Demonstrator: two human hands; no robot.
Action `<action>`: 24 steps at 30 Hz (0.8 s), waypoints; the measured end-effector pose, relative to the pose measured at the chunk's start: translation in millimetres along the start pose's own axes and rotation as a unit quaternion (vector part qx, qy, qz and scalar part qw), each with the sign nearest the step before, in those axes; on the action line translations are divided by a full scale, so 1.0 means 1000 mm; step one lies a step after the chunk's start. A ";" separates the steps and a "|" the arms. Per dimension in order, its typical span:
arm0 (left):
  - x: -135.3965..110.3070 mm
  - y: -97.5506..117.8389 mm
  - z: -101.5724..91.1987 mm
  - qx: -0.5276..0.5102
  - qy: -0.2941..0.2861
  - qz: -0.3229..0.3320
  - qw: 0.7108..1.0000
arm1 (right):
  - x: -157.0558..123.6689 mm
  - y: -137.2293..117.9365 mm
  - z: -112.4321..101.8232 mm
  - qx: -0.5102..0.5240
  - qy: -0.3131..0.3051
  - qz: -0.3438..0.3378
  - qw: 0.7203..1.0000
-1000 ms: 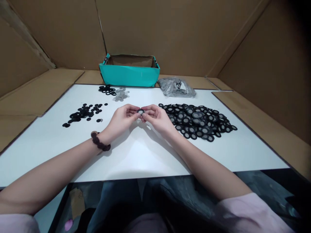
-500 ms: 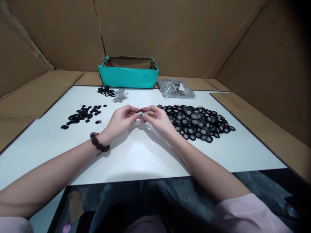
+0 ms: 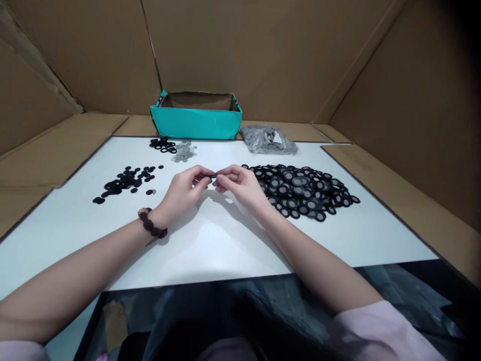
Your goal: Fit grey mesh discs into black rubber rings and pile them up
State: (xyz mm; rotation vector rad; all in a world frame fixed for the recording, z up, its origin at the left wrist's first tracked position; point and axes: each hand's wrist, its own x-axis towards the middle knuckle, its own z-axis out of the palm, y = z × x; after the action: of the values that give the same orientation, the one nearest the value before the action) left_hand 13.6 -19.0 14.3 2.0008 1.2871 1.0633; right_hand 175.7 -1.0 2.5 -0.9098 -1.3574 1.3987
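Between the fingertips of my two hands is a small black disc (image 3: 213, 176), seen nearly edge-on and mostly covered by the fingers. My left hand (image 3: 187, 189), with a dark beaded bracelet (image 3: 152, 224) at its wrist, pinches the disc from the left. From the other side my right hand (image 3: 240, 186) grips it between thumb and fingers. Right beside my right hand lies a large heap of black rings with grey centres (image 3: 300, 189). Scattered black discs (image 3: 128, 179) lie to the left of my left hand.
A turquoise box (image 3: 196, 123) stands at the back, with a clear bag of grey pieces (image 3: 267, 140) to its right. Black rings (image 3: 162, 146) and translucent discs (image 3: 183, 151) lie in front of it. Cardboard walls (image 3: 263, 60) surround the white table (image 3: 210, 250).
The held disc has tilted from showing its pale, dark-rimmed face to nearly edge-on. Both hands stay together in about the same place, and the view has shifted slightly.
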 end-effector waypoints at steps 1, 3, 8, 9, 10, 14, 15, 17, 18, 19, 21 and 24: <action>0.000 0.000 0.000 0.015 0.003 -0.006 1.000 | 0.000 0.000 0.000 -0.005 -0.002 0.004 1.000; -0.001 0.000 0.000 0.038 0.007 -0.016 0.999 | -0.001 -0.001 0.001 -0.013 0.000 0.006 1.000; 0.000 0.002 0.000 0.046 -0.009 -0.023 0.999 | -0.001 -0.004 0.004 -0.010 0.033 0.000 0.999; 0.000 0.002 0.000 0.045 -0.015 -0.021 0.999 | -0.001 -0.004 0.005 -0.009 0.036 0.003 0.999; 0.000 0.002 0.001 0.043 -0.018 -0.017 0.999 | -0.001 -0.005 0.005 -0.006 0.037 0.010 0.999; -0.001 -0.004 0.003 0.009 0.005 0.023 1.000 | -0.002 -0.006 0.005 0.014 0.019 0.069 0.997; -0.001 -0.005 0.004 0.002 0.006 0.035 0.999 | -0.002 -0.006 0.005 0.022 0.013 0.084 0.996; -0.001 -0.007 0.004 0.000 -0.004 0.048 0.999 | -0.002 -0.005 0.005 0.039 0.001 0.109 0.993; -0.001 -0.007 0.004 0.004 -0.009 0.050 0.999 | -0.001 -0.005 0.005 0.048 -0.004 0.117 0.992; -0.001 -0.007 0.004 0.009 -0.012 0.051 0.999 | -0.001 -0.005 0.005 0.058 -0.008 0.124 0.991; -0.001 -0.006 0.003 0.021 -0.008 0.054 0.998 | -0.001 -0.004 0.004 0.078 -0.017 0.131 0.988; -0.001 -0.004 0.002 0.049 0.002 0.072 0.996 | -0.001 -0.005 0.003 0.104 -0.023 0.135 0.985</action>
State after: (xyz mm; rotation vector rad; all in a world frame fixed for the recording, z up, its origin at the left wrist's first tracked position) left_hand 12.9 -18.5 10.2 2.1948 1.2332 1.0897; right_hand 173.3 -3.4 7.6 -0.9510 -1.1235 1.7420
